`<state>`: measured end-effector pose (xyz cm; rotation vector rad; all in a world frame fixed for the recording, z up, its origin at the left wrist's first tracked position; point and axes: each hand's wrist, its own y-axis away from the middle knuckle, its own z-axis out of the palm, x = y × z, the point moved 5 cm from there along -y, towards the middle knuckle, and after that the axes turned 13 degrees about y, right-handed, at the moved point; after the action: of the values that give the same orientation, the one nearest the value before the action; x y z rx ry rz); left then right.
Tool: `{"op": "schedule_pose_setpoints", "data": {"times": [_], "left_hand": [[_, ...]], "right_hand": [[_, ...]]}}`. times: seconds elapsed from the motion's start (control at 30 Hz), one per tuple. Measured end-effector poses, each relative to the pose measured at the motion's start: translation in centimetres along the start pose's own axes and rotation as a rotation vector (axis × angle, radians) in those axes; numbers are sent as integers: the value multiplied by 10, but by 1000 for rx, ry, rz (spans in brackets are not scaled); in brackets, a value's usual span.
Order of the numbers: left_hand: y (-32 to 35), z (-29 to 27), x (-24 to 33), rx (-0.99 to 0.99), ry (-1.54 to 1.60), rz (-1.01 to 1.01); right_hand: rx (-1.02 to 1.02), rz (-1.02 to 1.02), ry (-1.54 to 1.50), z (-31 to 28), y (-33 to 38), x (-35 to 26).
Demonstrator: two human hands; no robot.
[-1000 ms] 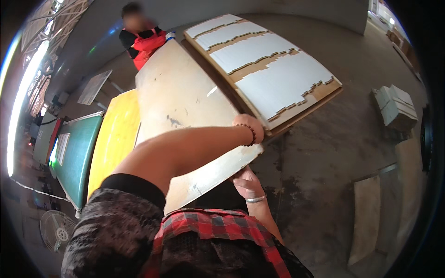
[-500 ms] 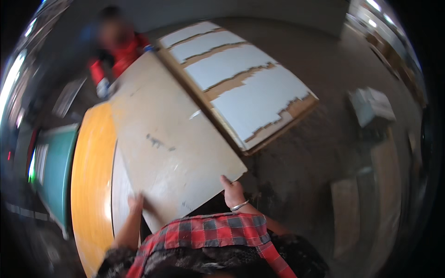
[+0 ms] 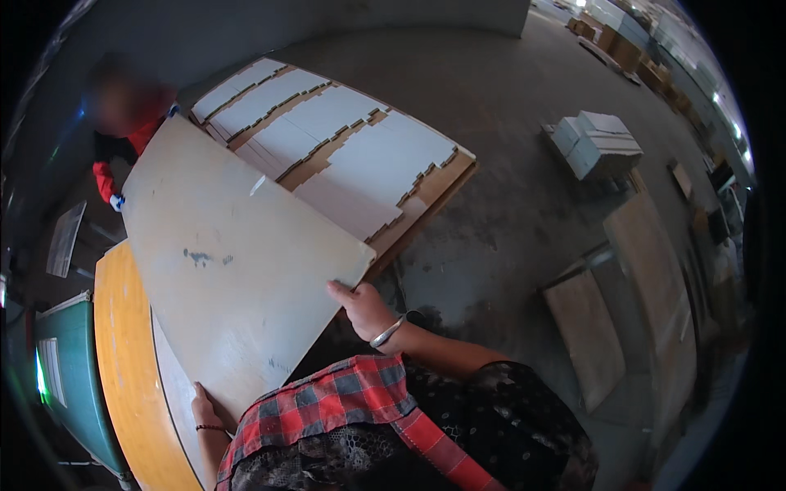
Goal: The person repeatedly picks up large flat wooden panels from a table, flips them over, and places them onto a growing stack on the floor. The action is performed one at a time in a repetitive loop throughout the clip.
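A large beige board [image 3: 237,270] with dark smudges stretches away from my body. My right hand [image 3: 364,309] grips its near right corner, thumb on top and fingers underneath. At the near left edge my left hand [image 3: 206,407] is closed on the board, its fingers partly hidden. A co-worker in red [image 3: 146,135] holds the far end with gloved hands. Just right of the board lies a low stack topped with rows of white panels [image 3: 360,155] on brown sheets. The board covers part of that stack's left side.
An orange-yellow surface [image 3: 127,344] lies to the left, beside a green machine [image 3: 78,368]. White blocks [image 3: 598,143] are stacked on the floor at right. Nearer, brown boards [image 3: 585,327] lie low at the right. A grey wall [image 3: 368,12] stands at the back.
The board has shifted rightward relative to the white-panelled stack and now overlaps its left part. My view has turned to the right. Both my hands keep their hold, as does the co-worker.
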<state>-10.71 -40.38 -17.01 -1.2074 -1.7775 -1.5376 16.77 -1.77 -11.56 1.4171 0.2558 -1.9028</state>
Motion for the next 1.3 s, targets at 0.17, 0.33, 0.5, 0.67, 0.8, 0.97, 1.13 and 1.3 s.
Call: {"op": "schedule_pose_setpoints", "data": {"times": [0.17, 0.33, 0.5, 0.67, 0.8, 0.97, 1.13, 1.3], "left_hand": [[31, 97, 42, -112, 105, 75], [34, 249, 71, -233, 257, 11], [43, 358, 88, -240, -62, 174], [50, 400, 89, -191, -667, 456], [22, 372, 40, -259, -363, 385], [87, 413, 38, -553, 729, -176], [91, 416, 31, -433, 461, -131], [84, 412, 41, -453, 550, 24]], "right_hand": [[10, 44, 69, -87, -45, -73], [-17, 211, -159, -190, -128, -107], [-46, 331, 39, -262, -170, -152], [-877, 679, 1055, -311, -151, -196], [-189, -307, 1120, -342, -252, -266], [-385, 150, 867, -354, -318, -184], [-224, 276, 750, -364, -310, -180], [-490, 186, 451, -292, -266, -214]]}}
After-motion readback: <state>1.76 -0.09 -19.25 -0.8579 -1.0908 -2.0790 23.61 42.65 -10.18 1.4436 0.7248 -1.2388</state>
